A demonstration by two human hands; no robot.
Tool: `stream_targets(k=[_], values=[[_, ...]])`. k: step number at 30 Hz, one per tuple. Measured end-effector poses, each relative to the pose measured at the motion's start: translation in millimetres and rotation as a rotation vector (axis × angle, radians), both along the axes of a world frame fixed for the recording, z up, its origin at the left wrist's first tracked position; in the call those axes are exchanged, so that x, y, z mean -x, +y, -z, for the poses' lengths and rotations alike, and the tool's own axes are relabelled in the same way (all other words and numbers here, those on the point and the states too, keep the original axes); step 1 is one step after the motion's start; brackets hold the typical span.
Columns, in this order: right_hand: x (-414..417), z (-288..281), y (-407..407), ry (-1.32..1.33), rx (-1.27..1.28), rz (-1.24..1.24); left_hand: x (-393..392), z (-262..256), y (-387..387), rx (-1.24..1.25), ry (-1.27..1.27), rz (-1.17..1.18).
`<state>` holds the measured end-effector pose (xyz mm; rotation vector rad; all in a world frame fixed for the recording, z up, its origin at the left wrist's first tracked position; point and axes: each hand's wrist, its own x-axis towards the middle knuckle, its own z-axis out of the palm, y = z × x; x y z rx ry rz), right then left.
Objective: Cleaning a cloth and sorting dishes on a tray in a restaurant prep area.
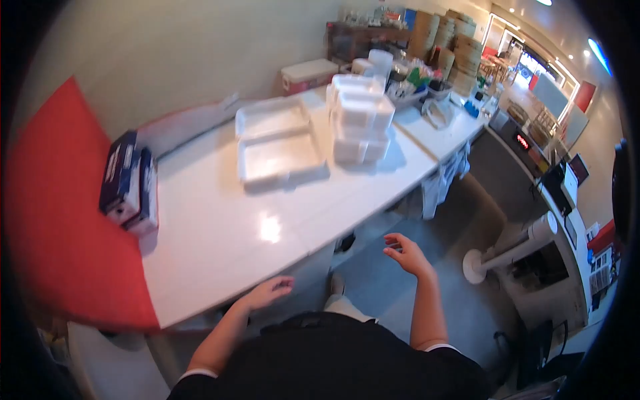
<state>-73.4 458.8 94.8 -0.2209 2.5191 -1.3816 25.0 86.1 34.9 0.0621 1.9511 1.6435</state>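
My left hand [270, 291] hovers beside the front edge of a white table [220, 240], holding nothing, its fingers loosely bent. Out over the floor, to the right of that edge, is my right hand [407, 254]; it too is empty, thumb and fingers apart. On the tabletop lies a white hinged takeaway container [280, 152], lid folded back and nothing inside. To its right rises a stack of similar white containers [362, 122], which look closed. Neither hand touches any of them.
Dark-blue cardboard boxes [127, 185] stand by a red panel [75, 225] at left. Bamboo steamers [467, 55] are piled at the far end. Cloths [442, 182] hang from the table edge. A white tower fan [515, 242] stands on the floor at right.
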Motion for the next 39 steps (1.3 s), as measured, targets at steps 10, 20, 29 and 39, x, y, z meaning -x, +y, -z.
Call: stream_targets(k=[10,20,29,39], values=[[313.5,15.1,48.8,-0.006,0.388,0.316,278.0,-59.0,57.6,0.135,0.219,-0.175],[374.0,69.4,22.7,-0.386,0.748,0.282,436.7,-35.4,103.6,0.072,0.092,-0.491],[356.1,68.6,13.4,-0.427,0.876,0.276,389.8,-23.2,106.8,0.030,0.281,-0.417],[294.7,64.1,29.4,-0.148,0.595,0.555,224.6,-52.1,36.0,0.083,0.243,-0.375]])
